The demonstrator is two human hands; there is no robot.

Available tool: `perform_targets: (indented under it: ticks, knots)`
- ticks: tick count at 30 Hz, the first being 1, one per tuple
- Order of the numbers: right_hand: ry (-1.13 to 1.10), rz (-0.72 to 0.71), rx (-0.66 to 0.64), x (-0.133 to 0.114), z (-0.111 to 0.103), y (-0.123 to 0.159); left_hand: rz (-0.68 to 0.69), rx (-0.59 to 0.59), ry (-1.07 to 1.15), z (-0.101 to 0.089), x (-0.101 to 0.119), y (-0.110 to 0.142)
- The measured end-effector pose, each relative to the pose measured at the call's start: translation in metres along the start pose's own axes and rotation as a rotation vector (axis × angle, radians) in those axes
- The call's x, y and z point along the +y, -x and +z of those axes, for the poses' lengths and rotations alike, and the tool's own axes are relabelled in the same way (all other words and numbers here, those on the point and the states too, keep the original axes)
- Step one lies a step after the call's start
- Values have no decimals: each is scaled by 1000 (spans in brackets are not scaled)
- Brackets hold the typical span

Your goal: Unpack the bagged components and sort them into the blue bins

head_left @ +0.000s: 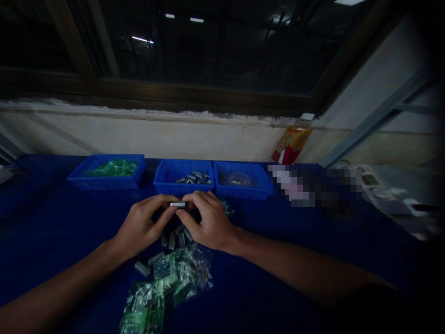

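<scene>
Between the fingertips of both hands is a small silvery metal piece (178, 204), held level above the table. My left hand (144, 222) pinches its left end with thumb and forefinger. On the other end, my right hand (208, 220) closes thumb and fingers in the same way. Below the hands lie several loose grey metal pieces (172, 240) of short, blocky shape. Nearer to me are clear and green plastic bags (175, 276) with pieces inside; what these are is too dark to tell. Another small bag (226, 207) is partly hidden behind my right hand.
Three blue bins line the back of the blue table (278, 278): a left bin (104, 184) with green bags, a middle bin (184, 188) with metal pieces, a right bin (241, 191) with clear plastic. A red and yellow packet (292, 144) leans against the wall.
</scene>
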State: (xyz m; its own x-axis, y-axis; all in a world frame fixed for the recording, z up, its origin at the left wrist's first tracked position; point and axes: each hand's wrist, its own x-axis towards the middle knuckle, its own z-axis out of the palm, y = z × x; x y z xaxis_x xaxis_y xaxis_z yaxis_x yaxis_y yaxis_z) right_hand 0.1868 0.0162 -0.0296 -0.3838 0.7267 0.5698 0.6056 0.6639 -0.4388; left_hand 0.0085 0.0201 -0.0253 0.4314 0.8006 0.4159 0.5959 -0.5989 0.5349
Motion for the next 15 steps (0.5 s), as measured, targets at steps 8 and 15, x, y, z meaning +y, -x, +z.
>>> perform_targets:
  ticks: [8, 15]
  knots:
    - [53, -37, 41, -1, 2, 1, -42, -69, 65, -2, 0, 0]
    - [85, -13, -17, 2, 3, 1, 48, 22, 7, 2, 1, 1]
